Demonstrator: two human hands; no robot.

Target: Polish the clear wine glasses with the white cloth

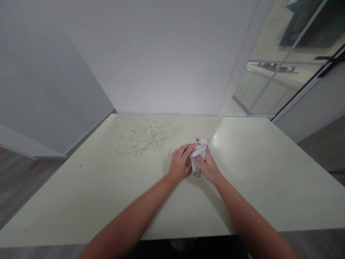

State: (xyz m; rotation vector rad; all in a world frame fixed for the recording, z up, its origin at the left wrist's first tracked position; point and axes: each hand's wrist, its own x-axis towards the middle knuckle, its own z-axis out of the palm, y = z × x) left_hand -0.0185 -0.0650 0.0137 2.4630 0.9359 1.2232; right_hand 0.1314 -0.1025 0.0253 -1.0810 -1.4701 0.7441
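Near the middle of the table, my left hand (180,162) is curled around a clear glass (170,153). Only a thin curve of its rim shows at the left of the fingers; the rest is hidden by the hand. My right hand (209,164) grips a crumpled white cloth (198,158), thumb across its front. The cloth is bunched at the right end of the glass, and one corner hangs down. Both hands are close together above the table. To their left, several clear stemmed glasses (153,137) stand in a cluster, their outlines faint.
A pale table (107,201) spreads out under my arms. Behind it rises a white wall (172,64), with a grey wall (48,79) at the left. A glass panel (269,82) and a door with a dark handle (323,68) are at the right.
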